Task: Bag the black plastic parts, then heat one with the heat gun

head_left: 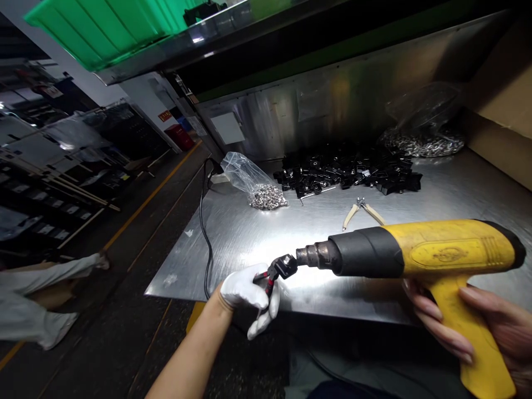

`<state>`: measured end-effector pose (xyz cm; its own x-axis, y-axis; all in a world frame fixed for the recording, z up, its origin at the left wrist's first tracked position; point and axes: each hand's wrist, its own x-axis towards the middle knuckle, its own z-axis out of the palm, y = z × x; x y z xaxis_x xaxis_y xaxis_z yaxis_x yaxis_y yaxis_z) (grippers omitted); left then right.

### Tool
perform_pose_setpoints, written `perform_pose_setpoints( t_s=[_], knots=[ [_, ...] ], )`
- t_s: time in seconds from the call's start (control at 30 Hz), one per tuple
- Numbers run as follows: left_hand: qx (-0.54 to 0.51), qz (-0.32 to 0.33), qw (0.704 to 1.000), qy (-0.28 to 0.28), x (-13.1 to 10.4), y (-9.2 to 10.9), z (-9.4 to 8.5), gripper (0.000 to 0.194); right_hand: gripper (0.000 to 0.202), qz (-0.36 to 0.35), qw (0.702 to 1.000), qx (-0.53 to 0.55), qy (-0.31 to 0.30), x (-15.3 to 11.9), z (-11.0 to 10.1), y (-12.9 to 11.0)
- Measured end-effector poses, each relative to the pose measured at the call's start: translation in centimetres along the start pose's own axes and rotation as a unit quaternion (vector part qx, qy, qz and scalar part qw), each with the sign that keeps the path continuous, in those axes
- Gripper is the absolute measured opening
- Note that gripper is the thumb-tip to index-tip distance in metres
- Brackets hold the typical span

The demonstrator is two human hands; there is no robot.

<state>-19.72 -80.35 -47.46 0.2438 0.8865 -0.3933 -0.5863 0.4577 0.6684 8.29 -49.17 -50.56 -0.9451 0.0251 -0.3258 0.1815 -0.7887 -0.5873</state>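
My left hand (249, 291), in a white glove, is closed round the red-and-black handles of a pair of pliers (271, 274). At the jaws of the pliers sits a small black part (286, 266) with a shiny metal spot on it. My bare right hand (457, 321) grips the yellow handle of a heat gun (453, 249). The gun's stepped metal nozzle points left and ends right beside the black part; whether they touch I cannot tell. Both hands are at the front edge of the metal table (236, 238).
Cream-handled pliers (361, 210) lie behind the heat gun. Further back are a pile of black parts (344, 169) and plastic bags of metal pieces, one left (266, 195), one right (424, 141). A black cable (202, 221) crosses the left side. A shelf holds a green bin (108, 27).
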Motion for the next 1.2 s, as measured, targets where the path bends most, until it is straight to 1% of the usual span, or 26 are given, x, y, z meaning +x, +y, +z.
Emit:
perform_pose_setpoints(
  t_s=[0.23, 0.33, 0.47, 0.6, 0.8, 0.97, 1.13, 1.2],
  knots=[
    [-0.005, 0.015, 1.000, 0.026, -0.08, -0.35, 0.07, 0.033, 0.045, -0.001, 1.000, -0.006, -0.001, -0.01, 0.05, 0.10],
    [-0.002, 0.023, 0.999, 0.027, -0.05, -0.43, 0.13, 0.033, 0.045, -0.006, 1.000, -0.003, 0.000, -0.08, 0.17, 0.10],
    [-0.002, 0.024, 0.999, 0.030, 0.00, -0.42, 0.11, 0.034, 0.044, -0.006, 1.000, 0.002, -0.015, -0.12, 0.13, 0.06],
    [-0.003, 0.020, 1.000, 0.023, 0.00, -0.34, 0.14, 0.033, 0.044, 0.001, 1.000, 0.001, -0.025, -0.05, 0.05, 0.03],
    [-0.016, 0.023, 0.999, 0.022, -0.03, -0.40, 0.14, 0.031, 0.044, 0.000, 1.000, -0.002, -0.018, -0.04, 0.08, 0.05],
    [-0.019, 0.009, 1.000, -0.004, 0.15, -0.24, 0.19, 0.032, 0.044, -0.003, 0.999, 0.013, -0.040, 0.01, 0.03, 0.10],
    [-0.019, 0.011, 0.999, 0.028, 0.11, -0.21, 0.43, 0.031, 0.045, -0.001, 0.999, 0.021, -0.042, -0.02, -0.12, 0.14],
    [-0.012, 0.008, 0.999, 0.032, 0.06, -0.15, 0.51, 0.030, 0.045, 0.000, 0.999, 0.021, -0.042, -0.04, -0.20, 0.15]
  ],
)
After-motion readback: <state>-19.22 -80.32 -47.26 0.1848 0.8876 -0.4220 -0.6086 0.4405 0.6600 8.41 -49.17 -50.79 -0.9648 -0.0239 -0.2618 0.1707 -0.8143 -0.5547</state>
